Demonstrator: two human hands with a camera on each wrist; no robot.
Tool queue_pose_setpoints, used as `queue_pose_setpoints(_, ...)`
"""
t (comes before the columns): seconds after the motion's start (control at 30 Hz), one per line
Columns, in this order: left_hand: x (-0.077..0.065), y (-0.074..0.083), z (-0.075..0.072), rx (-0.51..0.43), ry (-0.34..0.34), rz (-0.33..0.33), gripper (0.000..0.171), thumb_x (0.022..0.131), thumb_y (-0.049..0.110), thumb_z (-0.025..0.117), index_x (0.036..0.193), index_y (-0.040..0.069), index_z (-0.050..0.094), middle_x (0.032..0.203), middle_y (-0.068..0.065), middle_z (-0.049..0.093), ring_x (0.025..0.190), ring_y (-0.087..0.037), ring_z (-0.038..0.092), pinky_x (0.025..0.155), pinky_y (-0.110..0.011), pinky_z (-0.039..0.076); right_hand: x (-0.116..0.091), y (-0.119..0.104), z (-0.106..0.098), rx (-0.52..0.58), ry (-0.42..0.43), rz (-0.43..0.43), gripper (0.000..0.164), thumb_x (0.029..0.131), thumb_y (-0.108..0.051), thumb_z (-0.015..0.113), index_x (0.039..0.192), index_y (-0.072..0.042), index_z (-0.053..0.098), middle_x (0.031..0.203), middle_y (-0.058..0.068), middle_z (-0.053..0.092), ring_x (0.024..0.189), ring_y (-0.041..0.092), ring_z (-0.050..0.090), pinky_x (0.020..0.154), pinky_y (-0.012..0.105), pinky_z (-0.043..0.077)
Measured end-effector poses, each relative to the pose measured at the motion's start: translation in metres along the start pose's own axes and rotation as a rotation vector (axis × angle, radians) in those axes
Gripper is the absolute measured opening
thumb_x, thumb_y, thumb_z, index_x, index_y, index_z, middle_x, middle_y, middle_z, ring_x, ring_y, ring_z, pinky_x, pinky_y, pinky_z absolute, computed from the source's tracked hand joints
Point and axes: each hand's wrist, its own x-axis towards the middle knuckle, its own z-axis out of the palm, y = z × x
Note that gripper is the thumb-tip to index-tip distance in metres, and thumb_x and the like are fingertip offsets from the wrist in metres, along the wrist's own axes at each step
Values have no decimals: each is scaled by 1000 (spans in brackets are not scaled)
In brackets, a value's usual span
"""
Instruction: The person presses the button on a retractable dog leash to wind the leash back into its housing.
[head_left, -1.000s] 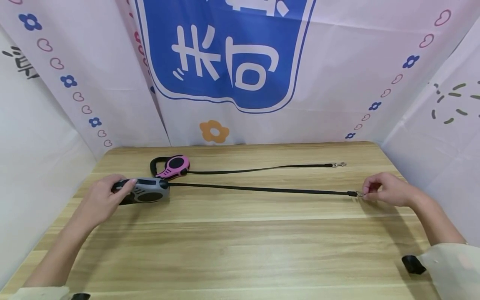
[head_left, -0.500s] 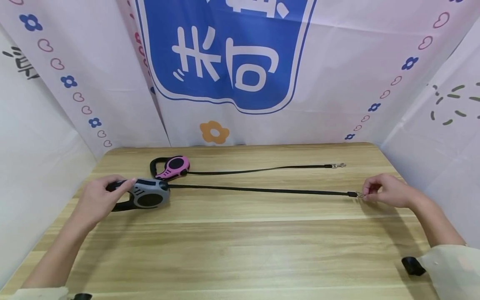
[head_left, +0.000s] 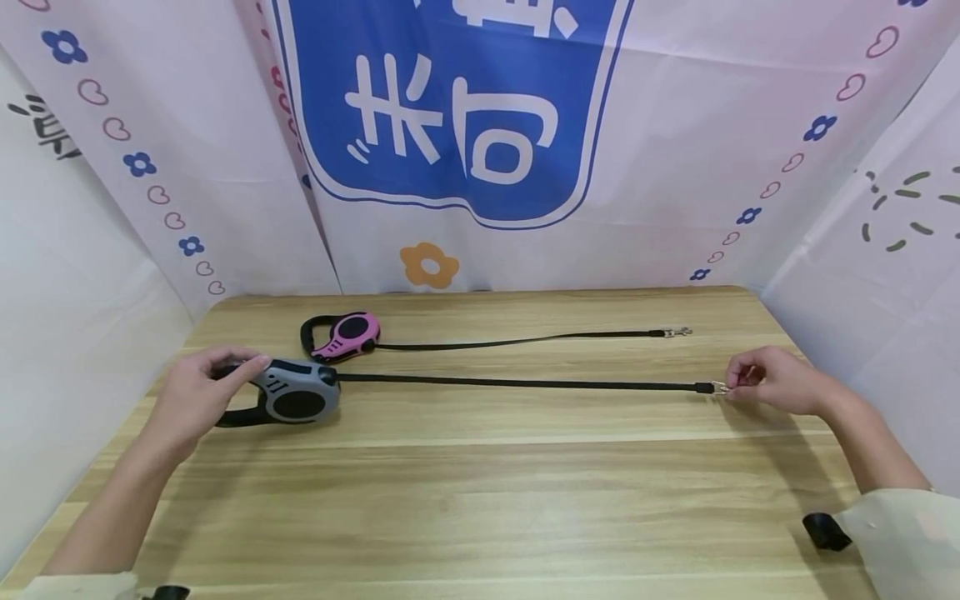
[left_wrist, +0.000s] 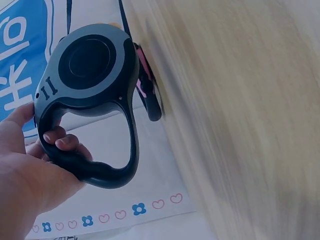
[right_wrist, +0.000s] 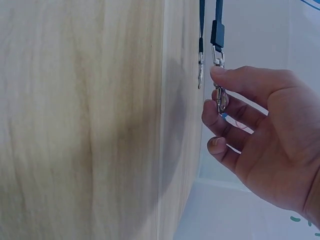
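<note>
A grey and black retractable dog leash point(head_left: 298, 400) is held by its handle in my left hand point(head_left: 191, 400); in the left wrist view the fingers curl round one side of the black loop handle point(left_wrist: 95, 172). Its black strap point(head_left: 517, 383) runs straight across to the right. There my right hand point(head_left: 776, 382) pinches the metal snap hook point(right_wrist: 219, 95) between thumb and fingers, seen closely in the right wrist view. Behind it lies a pink and black retractable leash point(head_left: 352, 333), its strap point(head_left: 517, 340) stretched out, ending in another metal hook point(head_left: 677, 332).
Both leashes are over a wooden table point(head_left: 480, 500). A white cloth backdrop point(head_left: 660, 167) with a blue printed sign hangs at the table's far edge, and white cloth also hangs at both sides. Black wrist devices point(head_left: 827, 531) sit near the sleeves.
The grey leash's body has rolled in my left hand, so its broad round side and lower handle show more. My right hand stays nearly still with the hook.
</note>
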Motion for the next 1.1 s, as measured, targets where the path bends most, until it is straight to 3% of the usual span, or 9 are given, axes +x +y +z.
queue_pose_setpoints(0.23,0,0,0,-28,-8,-14,34,103,23,67,118,-7,69,90,26,63,85,2,53,70,-15,44,-2,4,0,50,42,-27,15,83,6,79,83,-4,69,82,-1,66,76,2,57,71,20,52)
queue_pose_setpoints(0.4,0,-1,-3,-119,-19,-47,8,103,23,68,102,21,76,88,24,63,80,-1,54,66,-17,46,-1,5,-1,87,40,-15,14,84,7,77,86,-4,69,84,-1,66,77,2,58,71,19,52)
queue_pose_setpoints(0.47,0,-1,-4,-172,-25,-60,13,103,22,68,97,31,74,86,21,63,77,-2,54,66,-16,47,-1,6,-2,96,35,-8,14,84,7,77,87,-4,69,84,0,66,77,2,58,70,20,51)
queue_pose_setpoints(0.53,1,-2,-5,-235,-31,-74,19,103,19,67,94,35,74,84,19,64,75,-2,55,66,-15,48,-1,6,-2,103,31,-1,13,84,8,77,87,-3,69,84,3,66,77,2,58,70,20,52)
queue_pose_setpoints(0.7,2,-2,-6,-454,-56,-115,22,102,13,68,92,30,77,81,15,67,71,-3,54,63,-16,46,0,6,-4,108,25,15,13,84,9,75,88,-2,69,84,8,66,78,2,58,70,20,52)
queue_pose_setpoints(0.83,3,-1,-6,-628,-65,-156,23,101,8,68,91,25,79,80,10,70,67,-6,54,61,-16,47,0,6,-5,115,26,24,12,85,10,74,88,-1,69,84,3,65,78,1,57,70,20,51)
queue_pose_setpoints(1.1,2,0,-2,-766,-87,-137,23,101,1,65,92,16,80,79,4,72,60,-7,54,53,-19,45,-1,6,-5,121,24,26,12,85,10,73,88,-1,69,85,-2,65,77,1,57,69,20,52)
